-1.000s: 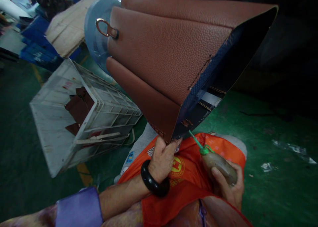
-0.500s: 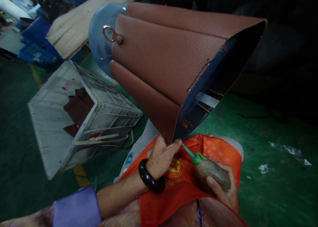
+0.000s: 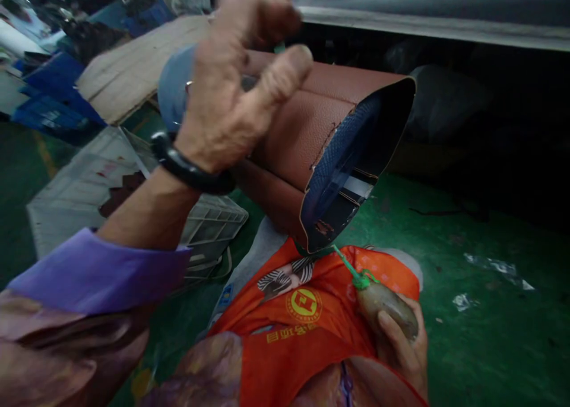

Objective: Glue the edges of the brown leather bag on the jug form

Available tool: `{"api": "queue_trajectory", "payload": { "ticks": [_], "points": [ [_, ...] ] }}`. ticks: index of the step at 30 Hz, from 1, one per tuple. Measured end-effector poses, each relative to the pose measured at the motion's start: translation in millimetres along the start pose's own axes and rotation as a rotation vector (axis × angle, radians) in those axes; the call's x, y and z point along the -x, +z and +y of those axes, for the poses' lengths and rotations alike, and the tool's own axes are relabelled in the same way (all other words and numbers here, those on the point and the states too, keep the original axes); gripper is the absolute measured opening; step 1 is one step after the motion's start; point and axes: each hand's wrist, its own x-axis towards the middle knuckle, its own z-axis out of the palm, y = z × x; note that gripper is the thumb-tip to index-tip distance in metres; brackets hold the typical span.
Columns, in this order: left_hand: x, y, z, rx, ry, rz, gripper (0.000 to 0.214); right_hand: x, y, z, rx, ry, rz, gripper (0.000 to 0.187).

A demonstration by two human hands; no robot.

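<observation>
A brown leather bag body [image 3: 291, 131] lies on its side, fitted over a pale-blue plastic water jug [image 3: 171, 86]. Its open end faces right and shows a dark-blue textured disc and dark lining inside. My left hand [image 3: 236, 89], with a black bangle at the wrist, is raised in front of the bag. Its thumb stands apart from the fingers, the fingertips are blurred, and I see nothing in it. In my right hand [image 3: 403, 338] is a cloudy squeeze bottle [image 3: 387, 306] with a thin green nozzle, its tip just below the bag's lower edge.
A grey plastic crate [image 3: 66, 193] with brown leather pieces [image 3: 122, 193] stands tilted at left. Behind it are a wooden board [image 3: 133, 56] and blue bins [image 3: 57, 110]. A grey-topped table [image 3: 436, 21] spans the upper right. Plastic scraps [image 3: 499, 267] litter the green floor.
My left hand has let go of the bag's lower edge and risen up and left in front of it. The bag's open end appears lower and further left. The squeeze bottle stays in my right hand.
</observation>
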Motion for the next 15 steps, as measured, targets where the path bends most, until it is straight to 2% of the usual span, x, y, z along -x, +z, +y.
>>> {"api": "queue_trajectory", "payload": {
  "ticks": [1, 3, 7, 9, 11, 15],
  "points": [
    [-3, 8.3, -2, -0.028, 0.079, -0.071, 0.057, 0, 0, -2, -0.030, 0.042, 0.018, 0.050],
    [5, 22.2, -10, -0.096, 0.193, -0.077, 0.056, -1, 1, -7, -0.073, 0.101, 0.065, 0.058],
    [55, 37.0, -37, 0.050, 0.244, 0.221, 0.035, -3, 1, -16, -0.102, 0.131, 0.130, 0.063],
    [83, 40.5, -49, 0.146, 0.230, 0.300, 0.025, -7, -1, -15, -0.114, 0.127, 0.140, 0.063],
    [111, 42.5, -54, 0.160, 0.127, 0.286, 0.019, -15, -5, -12, -0.105, 0.097, 0.146, 0.063],
    [170, 46.7, -40, 0.254, -0.041, 0.362, 0.017, -40, -11, -8, -0.066, -0.010, 0.144, 0.062]
  ]
}}
